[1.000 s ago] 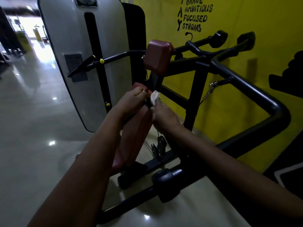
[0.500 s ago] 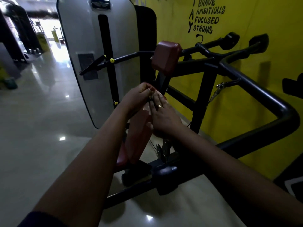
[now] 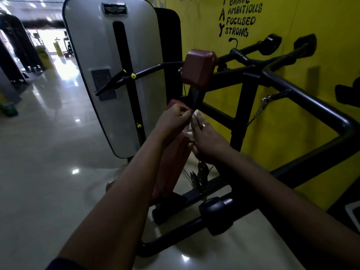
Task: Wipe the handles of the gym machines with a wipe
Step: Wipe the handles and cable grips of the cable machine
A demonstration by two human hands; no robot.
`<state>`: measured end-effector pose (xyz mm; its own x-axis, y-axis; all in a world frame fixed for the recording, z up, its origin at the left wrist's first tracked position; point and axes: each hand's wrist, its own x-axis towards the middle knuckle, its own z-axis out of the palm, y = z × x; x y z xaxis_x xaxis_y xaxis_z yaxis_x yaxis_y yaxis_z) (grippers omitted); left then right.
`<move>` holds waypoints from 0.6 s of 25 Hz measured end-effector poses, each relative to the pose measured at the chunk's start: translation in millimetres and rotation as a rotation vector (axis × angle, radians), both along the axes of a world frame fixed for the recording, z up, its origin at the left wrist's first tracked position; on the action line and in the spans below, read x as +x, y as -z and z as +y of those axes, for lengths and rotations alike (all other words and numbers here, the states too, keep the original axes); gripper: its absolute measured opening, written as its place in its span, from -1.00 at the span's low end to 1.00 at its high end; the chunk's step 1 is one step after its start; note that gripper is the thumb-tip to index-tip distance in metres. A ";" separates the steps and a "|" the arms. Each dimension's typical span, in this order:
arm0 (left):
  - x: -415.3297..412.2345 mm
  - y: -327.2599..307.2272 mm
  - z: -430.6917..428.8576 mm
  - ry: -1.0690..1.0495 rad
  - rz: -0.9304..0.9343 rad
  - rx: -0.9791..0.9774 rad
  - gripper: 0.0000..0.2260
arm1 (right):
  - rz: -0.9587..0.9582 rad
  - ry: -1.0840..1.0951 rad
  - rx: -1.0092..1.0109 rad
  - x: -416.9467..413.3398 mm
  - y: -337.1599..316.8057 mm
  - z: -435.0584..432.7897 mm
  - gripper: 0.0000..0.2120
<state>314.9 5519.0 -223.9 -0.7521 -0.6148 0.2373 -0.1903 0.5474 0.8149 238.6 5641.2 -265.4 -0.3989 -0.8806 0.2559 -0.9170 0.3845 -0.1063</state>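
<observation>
Both my hands meet at mid-frame above the red seat pad (image 3: 171, 164) of a black gym machine. My left hand (image 3: 173, 121) has curled fingers that pinch one edge of a small white wipe (image 3: 190, 131). My right hand (image 3: 206, 137), with a ring on one finger, lies with fairly straight fingers over the other side of the wipe, so most of the wipe is hidden. A black handle end (image 3: 218, 213) sticks out below my arms. Two more black handle grips (image 3: 272, 43) stand at the upper right by the wall.
A red chest pad (image 3: 199, 69) sits above my hands. The grey weight-stack cover (image 3: 101, 75) stands to the left, with a black lever (image 3: 113, 82) across it. A yellow wall (image 3: 292, 133) with painted words closes the right side. Glossy floor (image 3: 48, 152) stretches left toward other machines.
The view has shifted, so the machine sits further right and lower in frame. My hands stay together on the wipe, and my right fingers have straightened over it.
</observation>
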 end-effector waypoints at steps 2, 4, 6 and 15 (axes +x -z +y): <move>0.8 1.9 -2.4 -0.107 0.019 0.003 -0.51 | -0.069 -0.025 -0.022 -11.8 -9.7 -16.0 -0.29; 2.3 3.8 -5.1 -0.170 0.017 -0.018 -0.38 | -0.049 -0.033 0.036 -20.3 -26.6 -32.2 -0.45; 2.3 4.8 -6.5 -0.190 0.062 -0.019 -0.43 | -0.039 -0.001 0.125 -22.4 -47.1 -47.7 -0.62; 4.4 2.9 0.1 -0.135 0.092 -0.101 -0.75 | -0.476 0.159 -0.429 -21.8 -30.3 -33.0 -0.56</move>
